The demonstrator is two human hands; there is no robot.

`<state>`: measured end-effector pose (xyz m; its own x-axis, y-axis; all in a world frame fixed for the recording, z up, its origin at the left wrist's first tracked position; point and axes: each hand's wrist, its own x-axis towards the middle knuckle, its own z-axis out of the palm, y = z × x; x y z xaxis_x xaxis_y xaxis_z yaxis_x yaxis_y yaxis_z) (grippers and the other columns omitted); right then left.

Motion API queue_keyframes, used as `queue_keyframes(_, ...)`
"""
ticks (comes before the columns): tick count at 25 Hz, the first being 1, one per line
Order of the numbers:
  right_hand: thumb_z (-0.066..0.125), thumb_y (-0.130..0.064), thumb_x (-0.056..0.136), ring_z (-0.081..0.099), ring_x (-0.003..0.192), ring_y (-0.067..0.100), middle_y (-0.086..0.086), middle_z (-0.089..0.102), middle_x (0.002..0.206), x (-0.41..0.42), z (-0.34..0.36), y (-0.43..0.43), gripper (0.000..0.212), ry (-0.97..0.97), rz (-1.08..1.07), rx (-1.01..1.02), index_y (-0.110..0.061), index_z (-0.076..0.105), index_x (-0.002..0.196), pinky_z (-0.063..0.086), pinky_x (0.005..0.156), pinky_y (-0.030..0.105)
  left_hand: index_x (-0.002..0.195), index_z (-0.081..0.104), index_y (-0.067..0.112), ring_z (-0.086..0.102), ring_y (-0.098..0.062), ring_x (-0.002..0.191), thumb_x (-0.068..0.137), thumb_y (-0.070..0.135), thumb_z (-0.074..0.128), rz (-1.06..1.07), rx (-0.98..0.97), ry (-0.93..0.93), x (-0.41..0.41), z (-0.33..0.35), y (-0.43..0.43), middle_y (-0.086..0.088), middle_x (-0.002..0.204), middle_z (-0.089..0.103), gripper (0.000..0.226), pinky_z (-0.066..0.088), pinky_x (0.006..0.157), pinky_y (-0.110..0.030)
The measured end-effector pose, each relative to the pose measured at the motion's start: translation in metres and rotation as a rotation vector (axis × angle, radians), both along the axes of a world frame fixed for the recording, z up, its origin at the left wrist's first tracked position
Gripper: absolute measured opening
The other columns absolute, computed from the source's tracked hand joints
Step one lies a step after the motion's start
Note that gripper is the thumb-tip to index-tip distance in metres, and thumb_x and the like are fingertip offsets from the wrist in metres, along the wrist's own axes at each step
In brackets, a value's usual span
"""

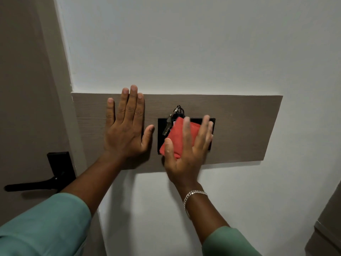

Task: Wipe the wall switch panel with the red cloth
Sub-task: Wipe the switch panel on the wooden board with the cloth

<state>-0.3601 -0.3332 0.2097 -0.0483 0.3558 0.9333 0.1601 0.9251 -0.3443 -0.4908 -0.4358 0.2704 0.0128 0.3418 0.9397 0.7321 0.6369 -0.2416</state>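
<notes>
A black switch panel point(162, 137) is set into a brown wooden board point(239, 130) on the white wall. My right hand point(186, 154) presses a folded red cloth point(177, 137) flat against the panel, fingers spread over it and blurred. A key on a ring point(168, 122) hangs at the panel's top left, touching the cloth's upper edge. My left hand point(127, 126) lies flat and open on the board, just left of the panel, thumb near the panel's edge. Most of the panel is hidden under the cloth and hand.
A grey door point(22, 89) stands at the left with a black lever handle point(36, 183) below the board's level. White wall point(184, 43) surrounds the board. Another grey surface point(328, 228) shows at the lower right corner.
</notes>
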Motion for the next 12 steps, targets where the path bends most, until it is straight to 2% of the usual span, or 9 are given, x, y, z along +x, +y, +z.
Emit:
queue_keyframes(2, 0.048, -0.052, 0.095, 0.009, 0.155, 0.036, 0.017, 0.015, 0.163, -0.001, 0.001, 0.002, 0.066, -0.111, -0.057, 0.163, -0.029, 0.026, 0.153, 0.013, 0.126, 0.057, 0.156, 0.008, 0.004, -0.007, -0.025, 0.153, 0.094, 0.051, 0.031, -0.002, -0.002, 0.001, -0.001, 0.001, -0.001, -0.021, 0.164, 0.013, 0.081, -0.008, 0.124, -0.047)
queue_keyframes(4, 0.055, -0.051, 0.093, 0.016, 0.152, 0.038, 0.017, 0.021, 0.159, 0.016, -0.007, 0.026, 0.068, -0.242, -0.057, 0.381, -0.029, 0.028, 0.151, 0.020, 0.123, 0.060, 0.156, 0.006, 0.004, -0.009, -0.024, 0.153, 0.094, 0.052, 0.030, 0.010, -0.008, -0.004, -0.002, 0.001, -0.001, -0.022, 0.163, 0.013, 0.082, -0.010, 0.123, -0.046)
queue_keyframes(6, 0.058, -0.051, 0.091, 0.022, 0.149, 0.039, 0.017, 0.025, 0.157, 0.039, -0.005, 0.054, 0.066, -0.302, -0.040, 0.495, -0.027, 0.035, 0.148, 0.026, 0.120, 0.062, 0.156, 0.006, 0.003, -0.010, -0.024, 0.153, 0.094, 0.052, 0.029, 0.034, -0.012, -0.008, -0.002, 0.002, -0.001, -0.022, 0.164, 0.012, 0.083, -0.010, 0.123, -0.046)
queue_keyframes(10, 0.045, -0.057, 0.095, 0.009, 0.155, 0.033, 0.014, 0.019, 0.163, 0.046, 0.024, 0.069, 0.066, -0.326, 0.000, 0.415, -0.030, 0.027, 0.153, 0.008, 0.128, 0.051, 0.156, 0.007, 0.002, -0.009, -0.026, 0.153, 0.094, 0.052, 0.027, 0.063, -0.024, -0.028, 0.001, 0.001, 0.000, -0.022, 0.164, 0.011, 0.082, -0.009, 0.123, -0.047)
queue_keyframes(12, 0.045, -0.056, 0.094, 0.009, 0.155, 0.032, 0.014, 0.019, 0.164, 0.047, 0.029, 0.068, 0.067, -0.363, 0.011, 0.430, -0.028, 0.026, 0.153, 0.007, 0.128, 0.051, 0.156, 0.007, 0.002, -0.010, -0.026, 0.153, 0.094, 0.051, 0.028, 0.048, -0.039, -0.068, 0.005, 0.002, -0.002, -0.023, 0.164, 0.010, 0.081, -0.009, 0.123, -0.047)
